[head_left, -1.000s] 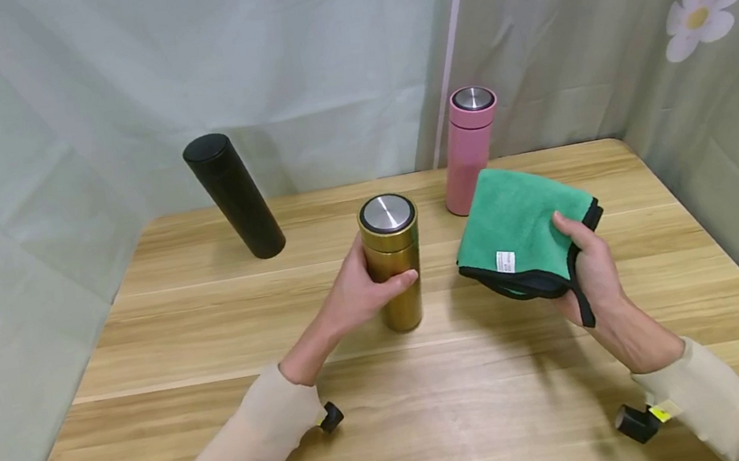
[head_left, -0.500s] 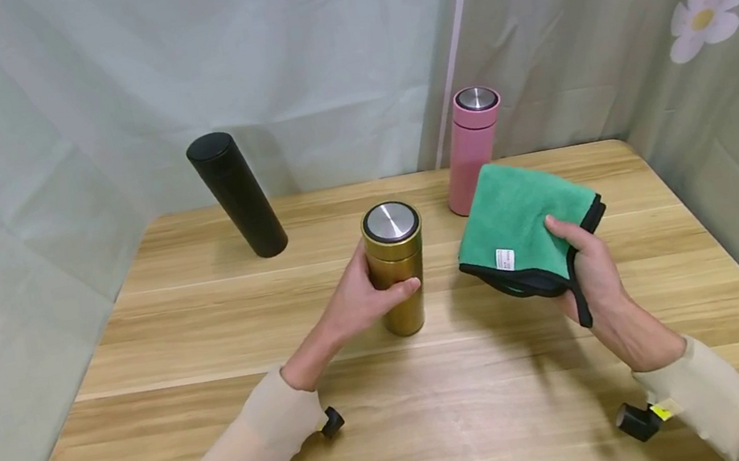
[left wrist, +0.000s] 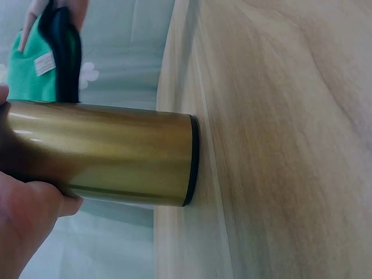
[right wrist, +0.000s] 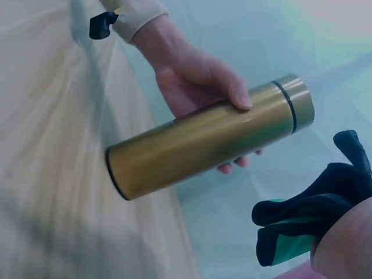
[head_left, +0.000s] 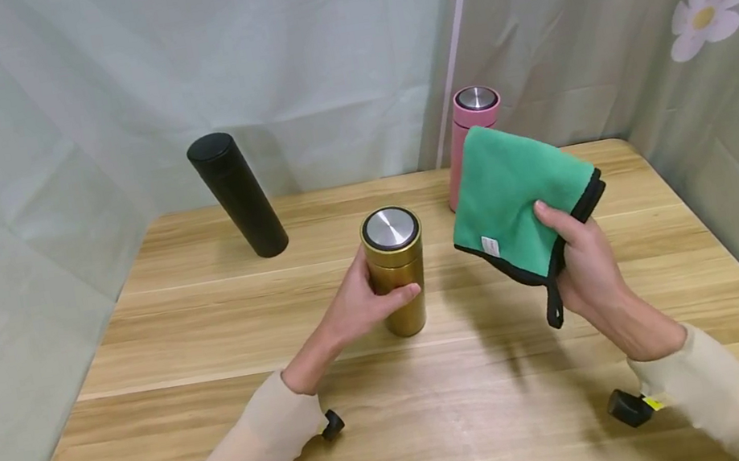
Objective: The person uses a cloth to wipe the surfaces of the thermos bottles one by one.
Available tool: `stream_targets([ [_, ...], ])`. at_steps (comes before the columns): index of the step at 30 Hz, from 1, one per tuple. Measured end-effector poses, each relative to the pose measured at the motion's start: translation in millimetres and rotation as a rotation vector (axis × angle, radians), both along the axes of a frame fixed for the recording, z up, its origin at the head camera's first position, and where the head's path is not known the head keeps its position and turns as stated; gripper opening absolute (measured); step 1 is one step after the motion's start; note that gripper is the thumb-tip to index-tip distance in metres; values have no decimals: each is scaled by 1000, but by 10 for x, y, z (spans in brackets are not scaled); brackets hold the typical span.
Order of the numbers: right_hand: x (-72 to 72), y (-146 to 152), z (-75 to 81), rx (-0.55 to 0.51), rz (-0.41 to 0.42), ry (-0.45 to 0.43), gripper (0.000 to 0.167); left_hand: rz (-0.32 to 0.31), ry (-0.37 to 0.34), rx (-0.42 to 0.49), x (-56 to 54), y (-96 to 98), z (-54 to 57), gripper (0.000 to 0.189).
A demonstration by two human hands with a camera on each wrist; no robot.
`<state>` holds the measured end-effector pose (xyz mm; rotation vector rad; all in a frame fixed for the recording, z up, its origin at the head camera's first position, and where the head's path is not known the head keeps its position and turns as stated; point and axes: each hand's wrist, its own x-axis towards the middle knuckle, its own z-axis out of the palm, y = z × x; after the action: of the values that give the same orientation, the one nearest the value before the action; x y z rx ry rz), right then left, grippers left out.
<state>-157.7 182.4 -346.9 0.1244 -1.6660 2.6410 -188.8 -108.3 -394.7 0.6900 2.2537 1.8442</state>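
Gold and glossy, a bottle [head_left: 403, 274] is in the grip of the left hand [head_left: 357, 299], its thumb lying across the near side and its fingers curled round the body, their tips showing in the right wrist view. A silver lid top [head_left: 391, 228] faces up; whether the base meets the table cannot be told. Just to the right, the right hand [head_left: 588, 255] pinches a folded green cloth [head_left: 513, 194], thumb pressed on its face and fingers mostly hidden behind. The cloth is held up over the table, apart from the gold bottle, with black edging, a white label [head_left: 490, 246] and a hanging black loop [head_left: 554, 307]. Beyond it, partly covered from view, stands a pink bottle [head_left: 461, 158]; a black bottle [head_left: 240, 201] stands at the back left of the wooden table [head_left: 179, 450], before a pale curtain [head_left: 312, 61].
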Motion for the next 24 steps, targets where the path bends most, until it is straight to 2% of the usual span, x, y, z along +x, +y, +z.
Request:
stream_targets([
  [7, -56, -198, 201, 41, -43, 128, 32, -10, 21, 33, -5, 25, -29, 79],
  [11, -103, -334, 281, 123, -61, 242, 30, -6, 31, 59, -1, 50, -38, 84],
  [13, -119, -391, 305, 219, -63, 316, 32, -1, 38, 73, 0, 63, -48, 86],
  [19, -160, -540, 322, 597, -43, 525, 40, -16, 86, 119, -7, 108, -87, 82],
  [21, -180, -586, 314, 668, 5, 606, 43, -29, 92, 123, -9, 122, -93, 80],
  [24, -223, -631, 300, 760, 100, 768, 57, -46, 88, 119, -12, 132, -101, 81],
])
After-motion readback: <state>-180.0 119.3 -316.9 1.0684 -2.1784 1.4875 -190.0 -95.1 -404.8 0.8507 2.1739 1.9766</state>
